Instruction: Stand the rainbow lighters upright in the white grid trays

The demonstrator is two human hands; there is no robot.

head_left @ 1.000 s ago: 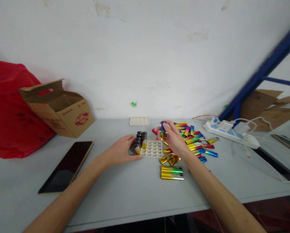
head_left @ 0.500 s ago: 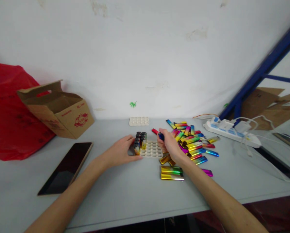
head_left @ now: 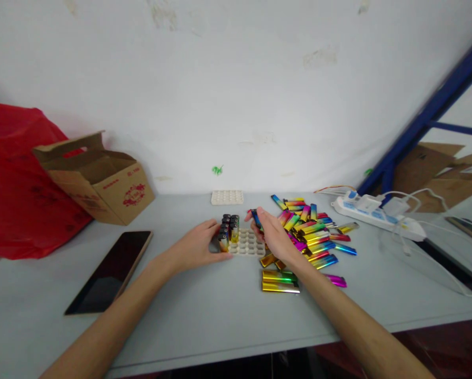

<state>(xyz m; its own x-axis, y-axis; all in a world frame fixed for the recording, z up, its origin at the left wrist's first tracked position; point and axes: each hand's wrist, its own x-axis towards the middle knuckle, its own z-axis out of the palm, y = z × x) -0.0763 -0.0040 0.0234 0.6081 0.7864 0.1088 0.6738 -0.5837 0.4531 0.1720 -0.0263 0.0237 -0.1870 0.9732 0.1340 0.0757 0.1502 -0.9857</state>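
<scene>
A cream tray (head_left: 248, 243) with rows of holes lies in front of me, and several lighters (head_left: 228, 229) stand upright in its left part, black tops up. My left hand (head_left: 201, 243) rests at the tray's left edge, thumb and fingers spread beside the standing lighters. Above the tray's right side, my right hand (head_left: 271, 230) is closed on a dark blue lighter (head_left: 256, 218). Right of the tray lies a loose heap of shiny coloured lighters (head_left: 315, 231). Two yellow lighters (head_left: 279, 286) lie side by side nearer the front.
A second cream tray (head_left: 227, 197) lies by the wall. On the left are a black tablet (head_left: 109, 273), an open cardboard box (head_left: 117, 187) and a red bag (head_left: 18, 184). A white power strip (head_left: 378, 215) with cables lies at the right.
The blue lighter in my right hand has turned more upright and shifted slightly left. The red lighter end seen beside that hand is now mostly hidden. My left hand has stayed in place.
</scene>
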